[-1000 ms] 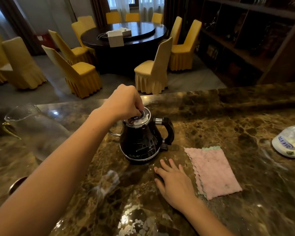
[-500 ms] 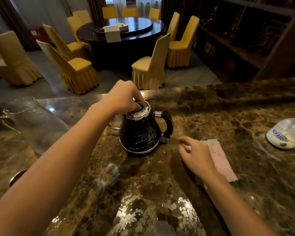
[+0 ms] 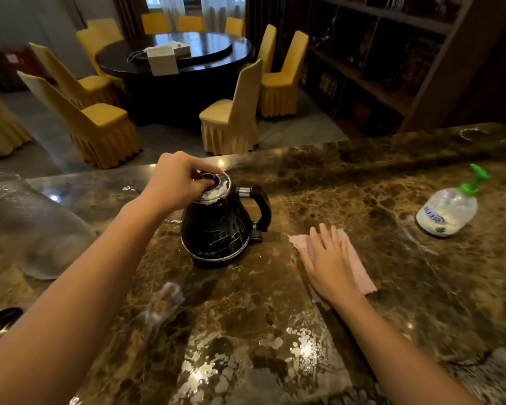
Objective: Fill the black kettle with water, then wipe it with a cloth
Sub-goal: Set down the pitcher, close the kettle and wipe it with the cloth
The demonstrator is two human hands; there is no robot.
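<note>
We note the black kettle (image 3: 216,229) standing upright on the brown marble counter (image 3: 362,200), roughly centre, handle (image 3: 260,206) pointing right. Its silver lid (image 3: 216,188) sits on top, closed as far as we can tell. The left hand (image 3: 178,179) reaches in from the lower left and rests on the lid, fingers curled and pinched around the lid's knob (image 3: 208,178); the knob is mostly hidden under the fingertips.

The right hand (image 3: 327,258) lies flat, palm down, fingers extended and slightly spread, pressing on the pink cloth (image 3: 360,270). The cloth lies on the counter just right of the kettle, not touching it; a green edge shows at its far corner. The hand grips nothing.

Left of the kettle we record 1 clear glass pitcher (image 3: 32,229), well apart from it. Far right stands 1 pump bottle (image 3: 447,211) with a green nozzle, tilted by lens distortion or lean; we cannot tell which. Wet glare patches mark the near counter.
</note>
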